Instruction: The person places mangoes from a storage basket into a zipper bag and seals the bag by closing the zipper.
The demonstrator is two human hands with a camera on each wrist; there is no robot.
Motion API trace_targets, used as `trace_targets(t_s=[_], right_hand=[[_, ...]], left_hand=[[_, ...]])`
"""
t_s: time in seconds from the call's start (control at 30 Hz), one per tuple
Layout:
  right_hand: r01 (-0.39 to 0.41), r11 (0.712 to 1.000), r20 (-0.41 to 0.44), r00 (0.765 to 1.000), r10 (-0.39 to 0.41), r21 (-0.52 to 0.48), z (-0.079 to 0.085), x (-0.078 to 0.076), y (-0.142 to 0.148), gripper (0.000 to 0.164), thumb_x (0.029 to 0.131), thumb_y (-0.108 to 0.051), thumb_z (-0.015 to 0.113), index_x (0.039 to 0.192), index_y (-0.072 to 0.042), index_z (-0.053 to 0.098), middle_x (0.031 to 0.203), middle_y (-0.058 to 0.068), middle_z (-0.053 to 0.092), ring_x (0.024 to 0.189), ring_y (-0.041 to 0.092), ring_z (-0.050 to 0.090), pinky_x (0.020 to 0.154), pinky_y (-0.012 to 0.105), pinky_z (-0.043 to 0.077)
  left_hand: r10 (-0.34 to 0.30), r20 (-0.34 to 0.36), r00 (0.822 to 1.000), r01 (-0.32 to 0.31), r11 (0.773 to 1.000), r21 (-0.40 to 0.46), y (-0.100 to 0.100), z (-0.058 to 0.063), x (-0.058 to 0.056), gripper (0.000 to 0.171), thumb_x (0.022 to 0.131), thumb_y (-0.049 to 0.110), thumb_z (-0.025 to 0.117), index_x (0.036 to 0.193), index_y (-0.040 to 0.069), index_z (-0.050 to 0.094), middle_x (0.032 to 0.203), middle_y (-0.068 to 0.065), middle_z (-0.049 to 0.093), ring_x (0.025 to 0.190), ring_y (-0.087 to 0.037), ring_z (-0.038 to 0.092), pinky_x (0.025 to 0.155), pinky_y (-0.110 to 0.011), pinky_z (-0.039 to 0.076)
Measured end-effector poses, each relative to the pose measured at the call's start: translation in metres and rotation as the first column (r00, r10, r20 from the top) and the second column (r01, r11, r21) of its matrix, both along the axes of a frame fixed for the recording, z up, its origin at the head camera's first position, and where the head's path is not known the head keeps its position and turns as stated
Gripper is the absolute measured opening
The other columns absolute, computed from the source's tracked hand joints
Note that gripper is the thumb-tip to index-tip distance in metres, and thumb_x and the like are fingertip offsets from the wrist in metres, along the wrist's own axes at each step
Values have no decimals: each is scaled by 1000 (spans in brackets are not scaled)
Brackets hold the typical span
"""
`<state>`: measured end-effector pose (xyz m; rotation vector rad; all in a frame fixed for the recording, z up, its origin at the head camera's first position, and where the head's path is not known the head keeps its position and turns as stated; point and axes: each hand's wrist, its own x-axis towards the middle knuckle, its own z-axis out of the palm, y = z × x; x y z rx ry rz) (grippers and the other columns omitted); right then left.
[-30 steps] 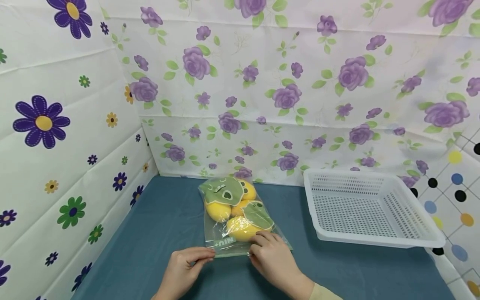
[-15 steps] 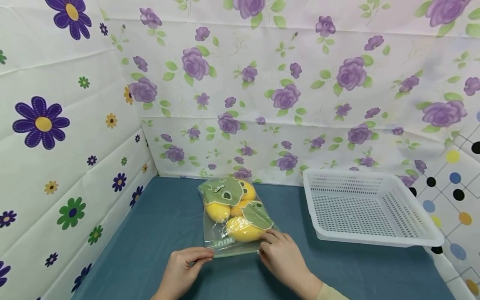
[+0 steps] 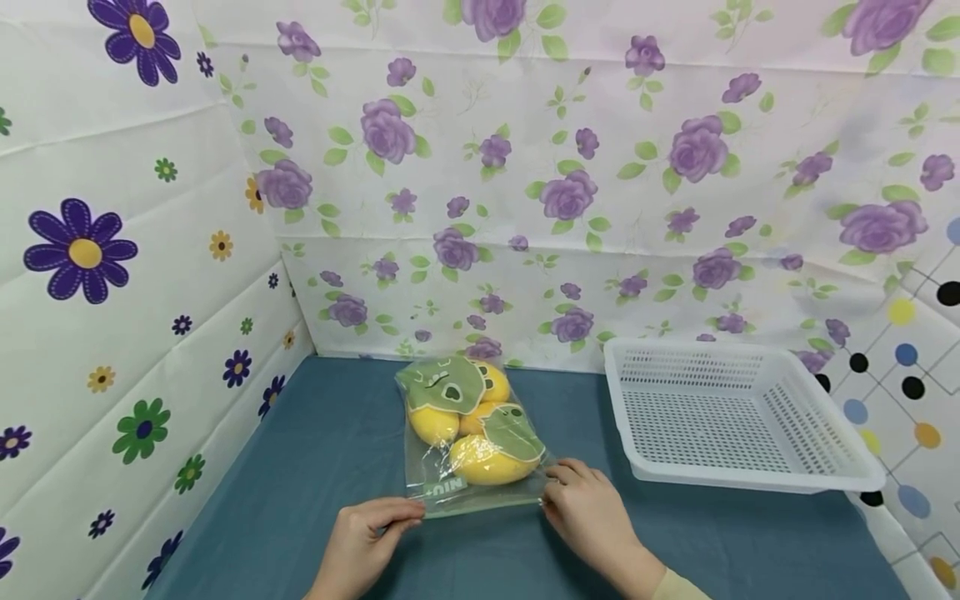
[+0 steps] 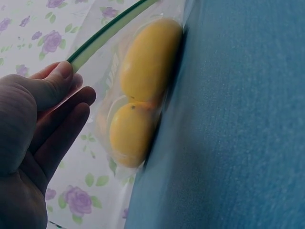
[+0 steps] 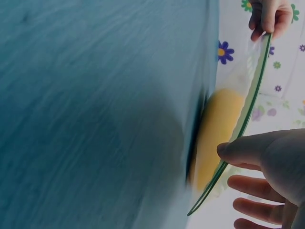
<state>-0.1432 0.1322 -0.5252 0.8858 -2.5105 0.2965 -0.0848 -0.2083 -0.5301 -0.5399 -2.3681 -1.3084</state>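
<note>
A clear zip bag (image 3: 480, 500) with green leaf-like print lies on the table, its green seal strip (image 4: 105, 38) toward me. Several smooth yellow fruits (image 3: 487, 462), rounded and mango-like, fill its far part. My left hand (image 3: 363, 537) pinches the left end of the strip between thumb and forefinger. At the right end, my right hand (image 3: 592, 512) has the strip between thumb and fingers; its other fingers (image 5: 255, 187) are spread apart in the right wrist view. That view also shows the strip bowed between both hands, with a narrow loop at its near end.
A white perforated plastic basket (image 3: 750, 481) stands at the right of the blue-covered table (image 3: 277, 483). Floral cloth walls (image 3: 480, 192) enclose the back and left side, and a dotted cloth (image 3: 911, 425) hangs on the right.
My right hand has slid rightward along the bag's seal strip, from about its middle to the right corner. The left hand keeps its pinch at the left end. Basket and fruits stay put.
</note>
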Motion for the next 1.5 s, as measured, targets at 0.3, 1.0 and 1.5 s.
trace_targets(t_s=[0.3,1.0,1.5], right_hand=[[58,998,14,998,-59,33,-3,-3,12,24,74,-14,99,76,-24,77,106,0,79,110,24,70,81,46,60],[150,987,25,988,-152,62,-11,-9,32,28,74,-11,97,68,-24,73,98,1,76,106,27,70,80,49,59],[168,986,59,984,-169,21,-7,-4,37,21,77,-15,97,77,-24,78,90,-6,73,95,20,70,73,40,59]], left_hand=[[16,28,999,-16,1000,16,1,-1,1,38,82,-11,85,102,21,86,101,11,80,91,-8,77,74,-26,62],[11,16,1000,-11,1000,9,1,0,1,38,81,-11,85,101,21,86,101,11,80,91,-8,76,75,-25,62],[-16,180,984,14,1000,16,-5,3,-3,21,92,8,84,108,22,85,106,7,79,89,-9,76,72,-28,63]])
